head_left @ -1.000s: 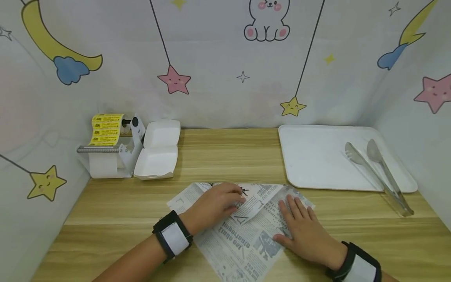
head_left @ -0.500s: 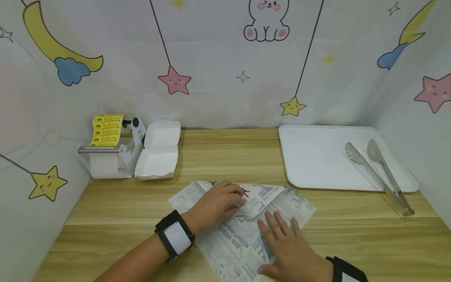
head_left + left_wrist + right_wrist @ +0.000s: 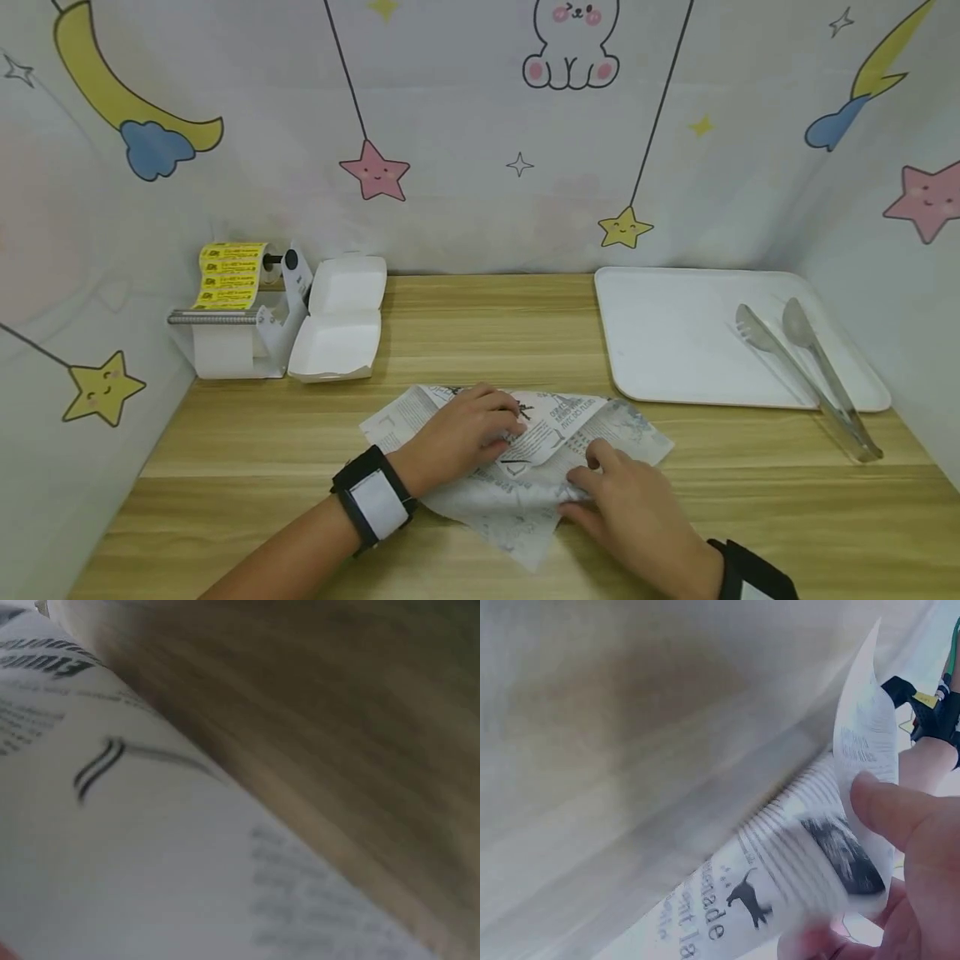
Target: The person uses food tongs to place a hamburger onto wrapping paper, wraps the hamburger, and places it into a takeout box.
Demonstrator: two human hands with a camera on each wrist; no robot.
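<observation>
A sheet of newsprint-patterned wrapping paper (image 3: 540, 500) lies on the wooden table, its far corner folded back toward the person as a flap. My left hand (image 3: 465, 433) lies across the flap with bent fingers and grips the folded paper; whatever is beneath the flap is hidden. At the near right edge my right hand (image 3: 633, 508) holds the paper between thumb and fingers, and that near part is raised and curving up. In the right wrist view the thumb (image 3: 881, 802) presses on the lifted paper (image 3: 866, 742). Close-up printed paper (image 3: 150, 825) fills much of the left wrist view.
A white tray (image 3: 675, 333) at the back right bears metal tongs (image 3: 813, 383), whose handle end overhangs its front edge. At the back left stand a dispenser (image 3: 240, 333) with a yellow label roll (image 3: 232, 275) and an opened white takeaway box (image 3: 337, 333).
My right hand has gone from lying flat on the paper's right side to the near edge, where it now lifts the paper upward and away. The left hand has stayed nearly still.
</observation>
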